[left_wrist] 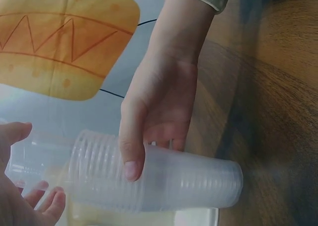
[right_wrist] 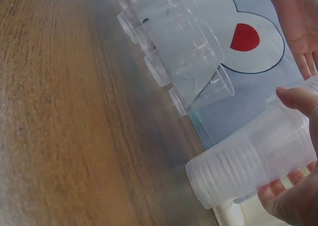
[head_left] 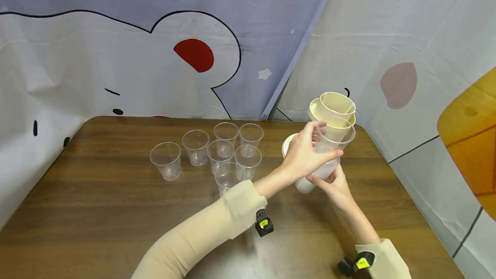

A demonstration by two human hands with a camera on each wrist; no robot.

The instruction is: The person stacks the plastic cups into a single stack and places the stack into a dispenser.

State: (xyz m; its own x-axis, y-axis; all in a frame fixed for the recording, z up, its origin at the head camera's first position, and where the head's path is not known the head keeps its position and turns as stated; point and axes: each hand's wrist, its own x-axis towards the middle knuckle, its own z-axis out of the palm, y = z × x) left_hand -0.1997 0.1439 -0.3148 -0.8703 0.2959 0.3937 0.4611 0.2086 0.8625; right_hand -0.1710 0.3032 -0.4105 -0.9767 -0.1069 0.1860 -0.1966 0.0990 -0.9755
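Backdrop: printed cloth (head_left: 128,55) is hanging behind and to the right of both hands; brown table (head_left: 116,227) is spreading below them.
Stack: nested clear cups (left_wrist: 166,185) are lying across the right hand's grip, just below and right of the left hand.
Long axis: stack is leaning, base poking out left of the right fingers, mouth pointing up and right past the left thumb. Can't tell if the base is touching the table.
Top cup: one clear cup (head_left: 332,142) is sitting at the stack's mouth, roughly in line with it; can't tell how deep it's nesting.
Right hand: (head_left: 336,188) gripping the stack around its body, thumb lying just below the rims.
Left hand: (head_left: 304,152) holding the top cup between thumb and fingers.
Nearer hand: left is covering the mouth end, right is covering the body. Key relation, my read: whether cup axis and stack axis are staying lined up.
Cream containers: (head_left: 338,106) standing just beyond the left fingertips.
Pale round piece: (head_left: 286,144) showing just behind the left hand, partly hidden.
Loose cups: seven clear ones (head_left: 248,160) are standing upright left of the left hand, the leftmost sitting farthest from it.
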